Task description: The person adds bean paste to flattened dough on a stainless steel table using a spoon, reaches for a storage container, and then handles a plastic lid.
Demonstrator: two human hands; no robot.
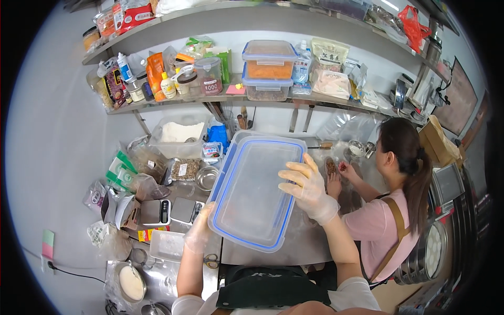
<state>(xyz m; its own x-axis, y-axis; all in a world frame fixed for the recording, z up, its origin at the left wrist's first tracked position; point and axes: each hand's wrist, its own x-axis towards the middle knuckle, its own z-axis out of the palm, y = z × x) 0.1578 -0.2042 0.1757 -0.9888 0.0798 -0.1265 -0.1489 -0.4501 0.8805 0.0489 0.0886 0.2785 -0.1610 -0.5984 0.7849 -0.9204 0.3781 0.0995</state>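
Note:
In front of me a large clear plastic storage box point(227, 152) is held up at a tilt over the worktop, with its blue-edged lid point(257, 194) facing me. Whether the lid is fastened or just lies against the box, I cannot tell. My left hand point(199, 230), in a thin clear glove, grips the lower left edge, its fingers mostly hidden behind. My right hand point(310, 191), gloved too, holds the right edge with its fingers over the lid's rim. Little shows inside the box through the cloudy plastic.
On the right a co-worker in pink point(375, 220) handles small pieces of food. Kitchen scales point(156, 212), a steel bowl point(207, 178), a tub of white powder point(178, 137) and several bags stand left. A loaded shelf point(226, 97) runs along the back. Scissors point(211, 261) lie near my left forearm.

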